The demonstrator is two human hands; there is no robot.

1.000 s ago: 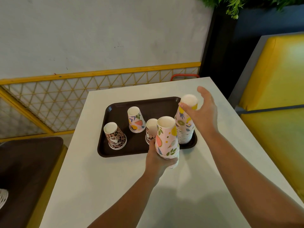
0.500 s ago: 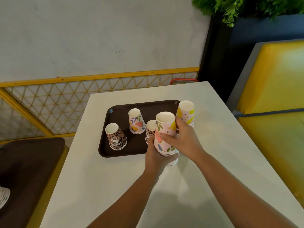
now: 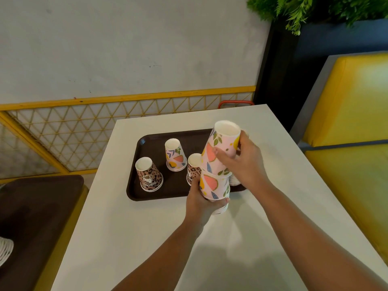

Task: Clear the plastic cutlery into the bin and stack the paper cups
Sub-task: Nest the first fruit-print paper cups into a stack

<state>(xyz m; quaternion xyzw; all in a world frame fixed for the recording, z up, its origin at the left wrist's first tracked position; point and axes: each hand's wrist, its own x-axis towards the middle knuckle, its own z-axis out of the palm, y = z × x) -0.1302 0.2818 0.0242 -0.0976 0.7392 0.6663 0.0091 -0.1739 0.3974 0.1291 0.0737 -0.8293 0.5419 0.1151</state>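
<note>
Gripping one fruit-print cup stack (image 3: 215, 183), both hands (image 3: 201, 203) (image 3: 244, 162); three upturned cups on one tray (image 3: 134, 185).

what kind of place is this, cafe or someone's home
Probably a cafe or fast-food eating area, not a home. A dark brown plastic serving tray of upside-down printed paper cups sits on a plain white table, beside a yellow padded booth seat and a yellow metal lattice railing.

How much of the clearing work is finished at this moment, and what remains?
No cutlery or bin shows. A small stack sits in the left hand; the right hand holds a fruit-print cup on top of it. Left: three loose cups on the tray, two leopard-print and one fruit-print.
</note>
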